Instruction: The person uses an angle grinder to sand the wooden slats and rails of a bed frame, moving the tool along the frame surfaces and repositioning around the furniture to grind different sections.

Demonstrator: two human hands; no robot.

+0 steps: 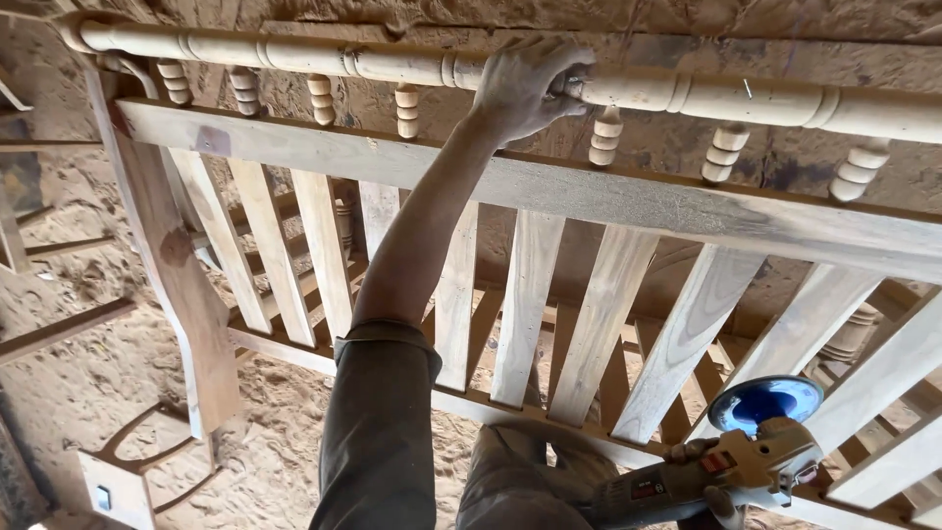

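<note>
1. Nearest to us, low at the right, our right hand (687,469) is wrapped around the body of an angle grinder (731,469). Only a few fingers (693,451) show over the housing, closed in a grip; the rest of the hand is hidden under the tool and our sleeve.
2. The grinder's blue sanding disc (765,400) faces up and sits just beside the lower rail and slats (599,324) of the wooden frame. We cannot tell whether it is spinning. If it is, we judge that a one-handed hold could let it skate into a slat and gouge it, or kick toward our leg.
3. Our left arm (412,245) reaches across the slats, so the sleeve hangs not far from the disc; loose cloth could snag there.
4. The broad cross rail (628,201) carries a dusting of sawdust, which could make it slippery to lean on.
5. Farthest away, our left hand (525,88) is closed around the turned top rail (294,54), fingers curled over it, near its middle, above the short spindles (606,137).
6. A small nail or screw tip (748,88) seems to stick out of that top rail to the right of the hand; sliding along could scratch us.
7. We see no containers; only sandy, sawdust-strewn ground (88,373) under the frame.
</note>
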